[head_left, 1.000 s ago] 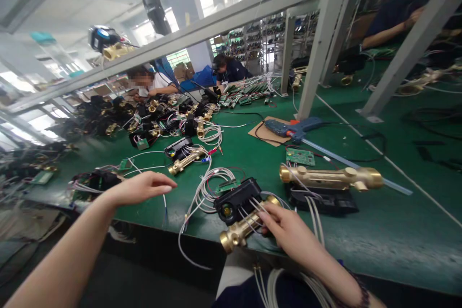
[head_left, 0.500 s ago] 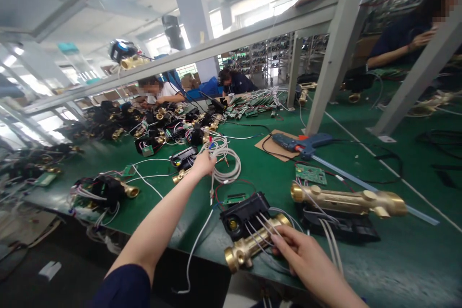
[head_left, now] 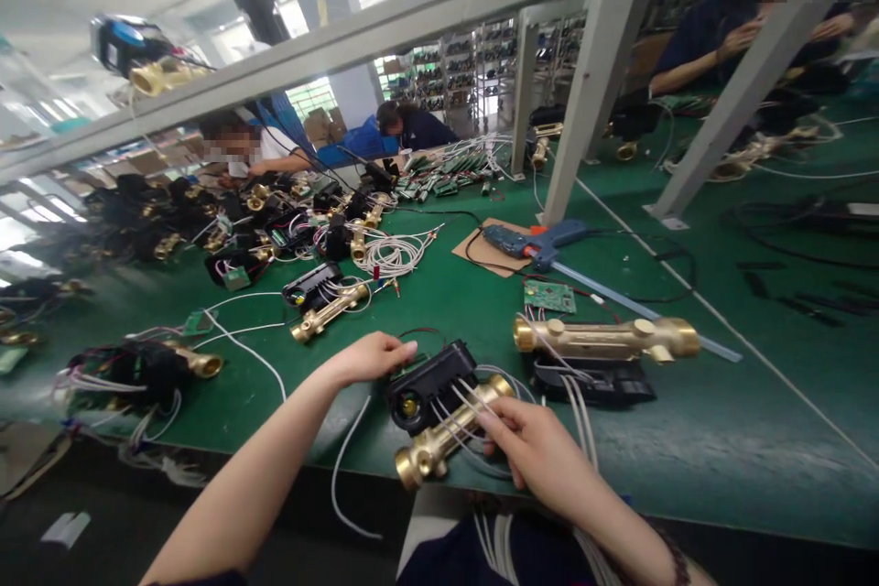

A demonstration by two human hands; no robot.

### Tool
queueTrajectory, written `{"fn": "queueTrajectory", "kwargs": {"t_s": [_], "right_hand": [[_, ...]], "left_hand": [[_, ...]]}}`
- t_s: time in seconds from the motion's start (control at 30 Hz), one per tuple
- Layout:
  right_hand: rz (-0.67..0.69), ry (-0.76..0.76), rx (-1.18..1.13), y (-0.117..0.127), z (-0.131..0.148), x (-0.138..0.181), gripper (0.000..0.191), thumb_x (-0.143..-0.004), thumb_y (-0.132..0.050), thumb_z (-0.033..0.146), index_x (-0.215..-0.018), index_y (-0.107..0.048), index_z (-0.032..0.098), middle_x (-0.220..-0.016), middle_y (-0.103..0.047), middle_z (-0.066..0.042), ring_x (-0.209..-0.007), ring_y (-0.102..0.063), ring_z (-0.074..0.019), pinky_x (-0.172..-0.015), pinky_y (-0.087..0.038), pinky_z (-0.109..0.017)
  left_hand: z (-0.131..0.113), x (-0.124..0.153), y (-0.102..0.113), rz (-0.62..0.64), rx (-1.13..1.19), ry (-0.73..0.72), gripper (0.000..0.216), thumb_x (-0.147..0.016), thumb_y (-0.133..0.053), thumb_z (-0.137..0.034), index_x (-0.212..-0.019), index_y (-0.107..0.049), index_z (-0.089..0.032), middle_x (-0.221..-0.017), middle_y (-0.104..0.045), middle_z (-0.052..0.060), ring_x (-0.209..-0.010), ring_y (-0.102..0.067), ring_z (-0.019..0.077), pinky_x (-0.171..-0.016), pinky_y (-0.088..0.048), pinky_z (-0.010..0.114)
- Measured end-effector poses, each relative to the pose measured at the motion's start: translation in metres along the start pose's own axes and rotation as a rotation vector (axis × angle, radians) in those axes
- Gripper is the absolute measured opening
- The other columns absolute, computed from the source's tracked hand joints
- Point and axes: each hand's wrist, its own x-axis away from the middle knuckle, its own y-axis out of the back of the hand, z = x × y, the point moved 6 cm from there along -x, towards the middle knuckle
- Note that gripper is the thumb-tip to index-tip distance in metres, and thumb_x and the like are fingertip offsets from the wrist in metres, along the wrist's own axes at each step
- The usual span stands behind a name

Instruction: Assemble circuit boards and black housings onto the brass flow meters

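The short brass pipe fitting (head_left: 427, 456) lies at the near edge of the green-covered worktop (head_left: 687, 439), its open threaded end pointing out over the edge towards the person. A black plastic housing (head_left: 429, 377) sits against its far side, and thin white wires (head_left: 461, 401) cross over both. The right hand (head_left: 532, 450) is closed around the far end of the fitting, with thumb and fingers pressing the wires against the brass. The left hand (head_left: 367, 357) rests palm down at the housing's rear left corner, fingers bent and touching it. Whether it grips anything cannot be told. A loose white lead (head_left: 341, 467) runs from under it and hangs over the edge.

Just to the right, a longer brass valve body (head_left: 604, 337) lies across a second black housing (head_left: 594, 382), with a small green circuit board (head_left: 549, 297) behind it. Further back, a blue glue gun (head_left: 542, 243) rests partly on a piece of brown cardboard (head_left: 481, 254). To the left are a coil of white cable (head_left: 395, 252), another brass-and-black assembly (head_left: 321, 302), and a black unit tangled in wires (head_left: 137, 368). A grey metal frame post (head_left: 583, 82) rises from the worktop. Other people work at its far end and to the right.
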Motion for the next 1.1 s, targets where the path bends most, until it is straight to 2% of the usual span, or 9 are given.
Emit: {"fn": "queueTrajectory", "kwargs": {"t_s": [0.07, 0.17, 0.3, 0.4, 0.5, 0.67, 0.87, 0.97, 1.1], "right_hand": [[0.010, -0.017, -0.029, -0.006, 0.005, -0.005, 0.032, -0.086, -0.037, 0.042, -0.074, -0.053, 0.017, -0.062, -0.062, -0.002, -0.033, -0.045, -0.0083, -0.036, -0.030, -0.019], [0.015, -0.008, -0.068, -0.013, 0.013, -0.012, 0.028, -0.088, -0.035, 0.035, -0.068, -0.045, 0.018, -0.066, -0.063, -0.002, -0.032, -0.046, -0.0069, -0.034, -0.028, -0.017], [-0.003, 0.028, -0.021, -0.013, 0.019, -0.007, 0.023, -0.089, -0.037, 0.031, -0.078, -0.052, 0.017, -0.069, -0.064, -0.001, -0.036, -0.051, -0.0081, -0.039, -0.036, -0.018], [-0.114, 0.109, 0.159, 0.000, 0.022, 0.005, 0.023, -0.088, -0.040, 0.028, -0.095, -0.059, 0.017, -0.086, -0.068, -0.006, -0.057, -0.063, -0.0152, -0.056, -0.046, -0.024], [-0.179, 0.147, 0.323, 0.006, 0.026, 0.008, 0.022, -0.087, -0.040, 0.024, -0.085, -0.062, 0.017, -0.086, -0.068, -0.008, -0.081, -0.065, -0.0230, -0.069, -0.046, -0.029], [-0.122, 0.066, 0.064, -0.006, 0.026, -0.012, 0.021, -0.090, -0.037, 0.022, -0.086, -0.056, 0.016, -0.067, -0.064, -0.002, -0.043, -0.053, -0.0110, -0.045, -0.039, -0.021], [-0.059, 0.001, -0.197, -0.022, 0.025, -0.030, 0.016, -0.092, -0.035, 0.018, -0.084, -0.049, 0.016, -0.053, -0.055, 0.005, -0.029, -0.039, -0.0053, -0.031, -0.027, -0.015], [-0.063, -0.002, -0.229, -0.024, 0.027, -0.033, 0.018, -0.092, -0.033, 0.020, -0.082, -0.048, 0.016, -0.053, -0.055, 0.004, -0.029, -0.038, -0.0050, -0.030, -0.026, -0.014], [-0.090, 0.004, -0.244, -0.025, 0.025, -0.033, 0.018, -0.092, -0.033, 0.023, -0.084, -0.048, 0.016, -0.057, -0.058, 0.003, -0.029, -0.039, -0.0051, -0.030, -0.027, -0.015]], "left_hand": [[0.001, 0.010, -0.005, 0.040, 0.020, -0.011, 0.050, -0.070, -0.054, -0.065, -0.065, -0.067, -0.017, -0.063, -0.064, 0.001, -0.061, -0.057, 0.0178, -0.057, -0.040, 0.025], [-0.001, 0.012, 0.004, -0.028, 0.204, 0.031, 0.042, -0.062, -0.066, -0.058, -0.064, -0.064, -0.016, -0.066, -0.064, 0.001, -0.069, -0.058, 0.0187, -0.063, -0.041, 0.026], [-0.010, 0.013, 0.024, -0.136, 0.456, 0.046, 0.041, -0.053, -0.076, -0.045, -0.077, -0.060, -0.016, -0.076, -0.065, 0.001, -0.071, -0.059, 0.0164, -0.068, -0.047, 0.028], [-0.021, 0.023, 0.036, -0.251, 0.659, 0.021, 0.044, -0.051, -0.079, -0.034, -0.084, -0.057, -0.017, -0.083, -0.064, 0.001, -0.071, -0.059, 0.0151, -0.061, -0.051, 0.028], [-0.031, 0.032, 0.035, -0.295, 0.846, -0.005, 0.040, -0.053, -0.079, -0.024, -0.087, -0.058, -0.017, -0.086, -0.065, 0.003, -0.071, -0.060, 0.0154, -0.055, -0.051, 0.026], [-0.024, 0.037, 0.019, -0.241, 1.086, -0.053, 0.030, -0.061, -0.069, -0.027, -0.089, -0.064, -0.019, -0.092, -0.070, 0.004, -0.087, -0.065, 0.0207, -0.077, -0.054, 0.032], [-0.026, 0.051, 0.011, -0.016, 1.066, -0.369, 0.067, -0.045, -0.078, -0.027, -0.110, -0.063, -0.020, -0.123, -0.060, 0.009, -0.113, -0.056, 0.0306, -0.095, -0.047, 0.037], [-0.025, 0.054, 0.010, -0.092, 0.994, -0.355, 0.065, -0.050, -0.080, -0.023, -0.113, -0.062, -0.022, -0.128, -0.057, 0.009, -0.113, -0.056, 0.0274, -0.095, -0.046, 0.032], [-0.012, 0.054, 0.013, -0.317, 0.834, -0.246, 0.049, -0.066, -0.073, -0.042, -0.109, -0.063, -0.020, -0.117, -0.063, 0.010, -0.105, -0.061, 0.0270, -0.085, -0.051, 0.034]]}}
